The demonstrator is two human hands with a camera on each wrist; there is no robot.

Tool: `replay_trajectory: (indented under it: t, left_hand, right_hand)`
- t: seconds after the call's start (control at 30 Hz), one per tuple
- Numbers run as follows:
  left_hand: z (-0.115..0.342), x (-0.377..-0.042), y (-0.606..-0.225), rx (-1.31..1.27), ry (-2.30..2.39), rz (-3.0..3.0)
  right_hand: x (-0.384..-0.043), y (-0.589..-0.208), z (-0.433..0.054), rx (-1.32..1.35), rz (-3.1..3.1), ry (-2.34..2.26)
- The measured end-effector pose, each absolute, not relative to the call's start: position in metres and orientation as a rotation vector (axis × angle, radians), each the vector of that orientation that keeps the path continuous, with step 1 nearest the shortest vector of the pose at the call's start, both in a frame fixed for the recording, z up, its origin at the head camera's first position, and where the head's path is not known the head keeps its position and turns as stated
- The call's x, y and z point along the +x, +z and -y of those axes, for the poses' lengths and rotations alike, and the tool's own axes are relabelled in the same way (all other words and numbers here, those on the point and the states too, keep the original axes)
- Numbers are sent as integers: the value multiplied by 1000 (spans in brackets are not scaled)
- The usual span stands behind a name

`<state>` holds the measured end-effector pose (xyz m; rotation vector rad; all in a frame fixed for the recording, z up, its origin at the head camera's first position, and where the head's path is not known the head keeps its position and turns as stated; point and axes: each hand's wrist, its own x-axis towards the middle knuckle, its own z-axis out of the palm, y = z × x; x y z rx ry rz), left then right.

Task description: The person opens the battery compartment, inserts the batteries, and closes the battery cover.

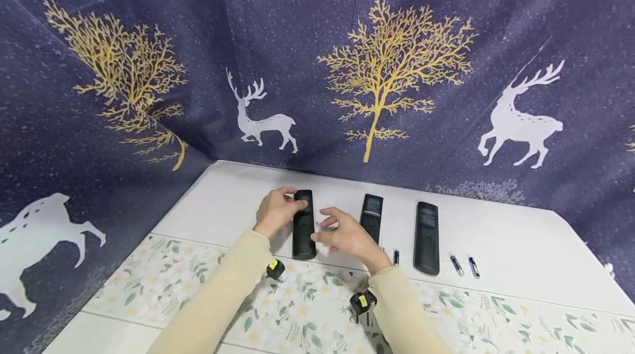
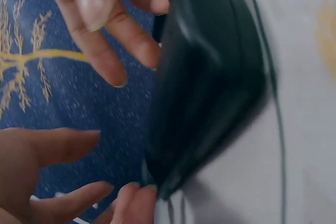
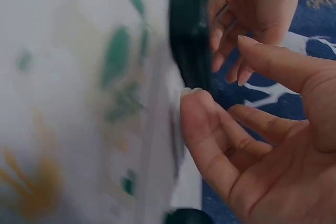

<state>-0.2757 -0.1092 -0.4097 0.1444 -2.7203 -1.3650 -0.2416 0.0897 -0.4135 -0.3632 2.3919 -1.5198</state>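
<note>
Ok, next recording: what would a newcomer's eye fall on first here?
Probably the dark blue backdrop behind the white table, with its bold yellow trees and white deer. Then, lower in the head view, the left hand and right hand at the leftmost black remote, with two more remotes lying to its right.

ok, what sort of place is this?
Probably a staged indoor recording corner: a white table against a deer-print cloth backdrop, with three dark remotes and loose batteries on it.
</note>
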Motion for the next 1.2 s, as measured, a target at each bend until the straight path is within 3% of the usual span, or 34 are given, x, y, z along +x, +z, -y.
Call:
replay_trajectory:
  t: [0.23,0.6,1.2]
  left_hand:
    - [92,-272,-398,131,-1351,2603]
    - [58,-270,-389,-10,-1693,2462]
    - [-7,-276,-400,-108,-1959,2557]
  right_hand:
    - [-239,-394,-110,-270,-2543,-1575]
    - [-236,-368,-144,-207,-2579,-1638]
    - [-236,-372,-187,152,-2691,-1545]
